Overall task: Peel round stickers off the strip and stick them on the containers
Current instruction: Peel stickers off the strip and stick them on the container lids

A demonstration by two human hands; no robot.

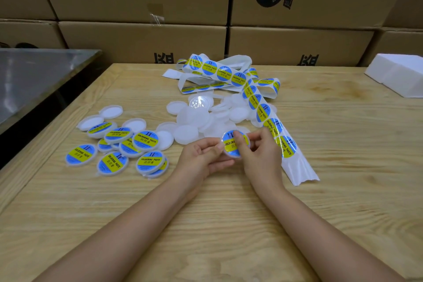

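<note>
Container (234,155) and its round sticker (229,144) sit between the two hands, raised just above the bench (229,213). The left grip (206,155) lies palm up with its fingers curled to the container's left edge. The right grip (261,151) pinches it from the other side, thumb (239,142) laid across the blue and yellow face, apparently pressing the sticker flat. Neither grip is released: both grasp this one container.

What the coming move turns on is the split of the bench. The labelled pile (119,149) lies well to the left, on the left grip's side, so that hand is the nearer one for setting the finished piece down. The strip (265,112) runs with its long axis from the tangle at the far centre down toward the near right, passing just beside the right grip. Its next sticker (286,146) is almost at those knuckles. The blank containers (196,121) are heaped just beyond both hands, near the centre. By my reading, this container is nearly done.
</note>
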